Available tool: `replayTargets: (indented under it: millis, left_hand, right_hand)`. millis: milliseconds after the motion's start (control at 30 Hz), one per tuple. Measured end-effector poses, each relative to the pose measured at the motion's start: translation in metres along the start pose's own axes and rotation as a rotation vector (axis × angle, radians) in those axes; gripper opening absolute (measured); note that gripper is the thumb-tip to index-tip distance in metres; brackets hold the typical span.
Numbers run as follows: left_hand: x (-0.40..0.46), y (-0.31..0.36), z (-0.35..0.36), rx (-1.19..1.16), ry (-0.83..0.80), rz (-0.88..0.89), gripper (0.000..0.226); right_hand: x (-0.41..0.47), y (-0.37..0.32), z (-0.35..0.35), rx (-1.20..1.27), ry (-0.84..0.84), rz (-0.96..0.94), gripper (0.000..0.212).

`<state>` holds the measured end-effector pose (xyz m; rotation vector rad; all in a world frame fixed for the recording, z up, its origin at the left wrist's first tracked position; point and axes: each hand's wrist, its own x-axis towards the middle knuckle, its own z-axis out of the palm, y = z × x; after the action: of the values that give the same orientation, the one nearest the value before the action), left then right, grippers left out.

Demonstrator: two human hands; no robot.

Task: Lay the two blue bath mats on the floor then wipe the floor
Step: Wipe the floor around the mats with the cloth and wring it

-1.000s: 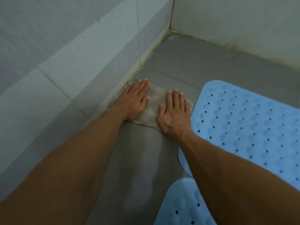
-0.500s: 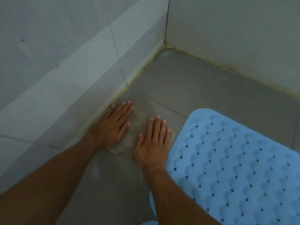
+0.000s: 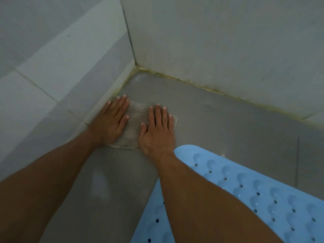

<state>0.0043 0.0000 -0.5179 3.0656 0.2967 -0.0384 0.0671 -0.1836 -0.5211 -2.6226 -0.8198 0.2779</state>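
Note:
A grey-beige wiping cloth (image 3: pixel 135 120) lies flat on the grey tiled floor (image 3: pixel 219 123), close to the room corner. My left hand (image 3: pixel 112 123) presses flat on the cloth's left part, beside the left wall. Its right part is under my right hand (image 3: pixel 157 128), palm down with fingers spread. A blue bath mat (image 3: pixel 254 193) with bumps and holes lies on the floor at the lower right, just behind my right wrist. More blue mat (image 3: pixel 154 221) shows left of my right forearm; I cannot tell whether it is the same mat.
The tiled left wall (image 3: pixel 61 67) and the back wall (image 3: pixel 219 41) meet at a corner (image 3: pixel 136 66) just ahead of the cloth, with yellowed grout along the base. A pale wet streak (image 3: pixel 100 183) marks the floor between my forearms.
Both hands have slid the cloth forward along the left wall toward the corner. The view has followed, so the corner is nearer and only the mat's front end shows.

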Motion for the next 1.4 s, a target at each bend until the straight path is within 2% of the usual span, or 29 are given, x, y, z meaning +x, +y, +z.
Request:
replayTargets:
  millis: [233, 400, 767, 1133, 1400]
  left_hand:
    - [0.068, 0.038, 0.006, -0.061, 0.025, -0.058, 0.075]
    - [0.095, 0.123, 0.01, -0.06, 0.027, -0.004, 0.073]
    - [0.109, 0.339, 0.016, -0.042, 0.032, 0.098, 0.073]
    - [0.063, 0.528, 0.031, -0.176, 0.105, 0.043, 0.067]
    - [0.035, 0.652, 0.035, -0.208, 0.064, 0.089, 0.069]
  right_hand:
    - [0.044, 0.058, -0.037, -0.066, -0.051, -0.092, 0.062]
    - [0.034, 0.14, -0.073, -0.09, -0.009, -0.05, 0.062]
    - [-0.072, 0.312, -0.15, -0.179, 0.025, 0.039, 0.062]
    - [-0.186, 0.463, -0.21, -0.305, -0.056, -0.085, 0.058]
    - [-0.257, 0.562, -0.254, -0.299, -0.086, -0.004, 0.062]
